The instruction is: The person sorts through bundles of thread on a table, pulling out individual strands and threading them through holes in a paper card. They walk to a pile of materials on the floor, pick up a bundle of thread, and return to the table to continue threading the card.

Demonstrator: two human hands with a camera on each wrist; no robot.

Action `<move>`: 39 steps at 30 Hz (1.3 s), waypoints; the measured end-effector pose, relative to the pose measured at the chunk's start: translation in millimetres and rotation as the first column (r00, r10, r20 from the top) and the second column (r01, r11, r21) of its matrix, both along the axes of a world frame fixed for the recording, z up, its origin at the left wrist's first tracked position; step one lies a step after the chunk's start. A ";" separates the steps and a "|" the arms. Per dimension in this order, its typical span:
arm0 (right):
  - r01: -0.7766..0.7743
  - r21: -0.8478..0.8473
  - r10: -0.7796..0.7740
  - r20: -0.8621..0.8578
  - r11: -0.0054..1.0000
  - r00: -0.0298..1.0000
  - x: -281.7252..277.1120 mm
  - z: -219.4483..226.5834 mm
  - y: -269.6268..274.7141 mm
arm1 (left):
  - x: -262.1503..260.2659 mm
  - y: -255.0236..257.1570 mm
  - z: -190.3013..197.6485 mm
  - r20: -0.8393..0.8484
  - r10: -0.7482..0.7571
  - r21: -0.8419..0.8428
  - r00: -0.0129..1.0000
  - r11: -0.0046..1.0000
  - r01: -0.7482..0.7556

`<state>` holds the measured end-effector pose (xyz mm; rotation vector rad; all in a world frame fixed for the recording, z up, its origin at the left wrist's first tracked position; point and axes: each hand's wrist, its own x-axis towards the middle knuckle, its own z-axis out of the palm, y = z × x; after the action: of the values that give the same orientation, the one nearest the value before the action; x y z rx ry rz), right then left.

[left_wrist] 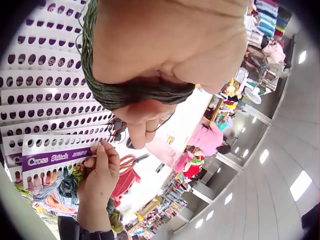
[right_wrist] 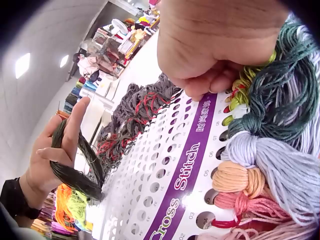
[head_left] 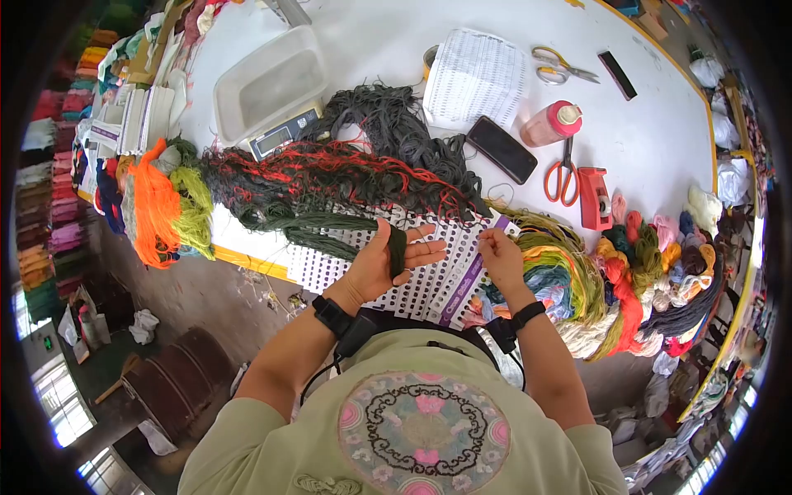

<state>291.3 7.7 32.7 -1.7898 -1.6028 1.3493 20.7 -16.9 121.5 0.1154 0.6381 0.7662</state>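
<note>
A looped hank of dark green thread [head_left: 398, 252] lies across the palm of my left hand [head_left: 375, 268], which holds it with fingers spread; its strands trail left over the cards. In the right wrist view the hank [right_wrist: 75, 180] passes between the fingers. My right hand [head_left: 501, 260] pinches the far end of the top white card [right_wrist: 175, 195], whose purple band reads Cross Stitch. Punched holes run along the overlapping cards [head_left: 330, 268] beneath. Small thread skeins [right_wrist: 272, 167] in green, pale blue, peach and pink are tied along the top card's right edge.
Beyond the cards lies a heap of dark and red yarn [head_left: 330, 177]. Past it are a clear bin [head_left: 268, 82], a phone [head_left: 501, 149], red-handled scissors [head_left: 563, 177], a red tape dispenser [head_left: 594, 198] and a bottle [head_left: 551, 124]. Colored hanks [head_left: 635, 272] lie at right, orange yarn [head_left: 154, 206] at left.
</note>
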 end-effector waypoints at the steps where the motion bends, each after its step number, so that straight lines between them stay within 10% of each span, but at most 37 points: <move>1: -0.002 0.008 0.002 0.006 1.000 1.000 0.0 1.4 -0.6 | 2.0 0.4 1.3 0.018 -0.002 0.005 1.000 1.000 0.001; 11: 0.022 0.273 -0.025 0.005 0.962 1.000 1.1 42.4 -39.3 | 0.6 -17.1 14.9 -0.292 -0.059 0.088 0.955 0.992 0.088; 20: 0.397 0.421 -0.481 0.112 0.816 0.870 47.0 67.2 -165.6 | -52.4 -41.7 30.7 -0.253 0.044 0.144 0.966 0.990 -0.007; 24: 0.502 0.319 -0.592 0.359 0.804 0.721 62.1 38.2 -245.6 | -71.8 -51.9 47.5 -0.247 0.071 0.139 0.966 0.990 -0.037; 27: 0.526 -0.078 -0.399 0.561 0.847 0.726 73.1 -18.3 -326.0 | -83.2 -55.5 62.4 -0.172 0.090 0.061 0.981 0.995 -0.080; 30: 0.239 -0.331 -0.015 0.559 0.913 0.829 69.6 -25.2 -395.9 | -98.1 -60.9 68.2 -0.034 0.054 0.057 0.998 0.997 -0.052; 31: 0.382 -0.468 -0.089 0.536 0.797 0.840 68.9 -46.5 -418.1 | -102.6 -62.1 66.3 -0.037 0.049 0.059 0.998 0.997 -0.047; 39: 0.422 -0.474 -0.228 0.414 0.773 0.881 48.8 -30.5 -438.6 | -113.1 -84.9 78.9 -0.113 0.075 0.296 0.991 0.954 -0.038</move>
<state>340.1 -430.9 2.2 -2.6284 -0.9878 1.4876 -92.4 -101.8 200.4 0.4217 0.6431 0.9117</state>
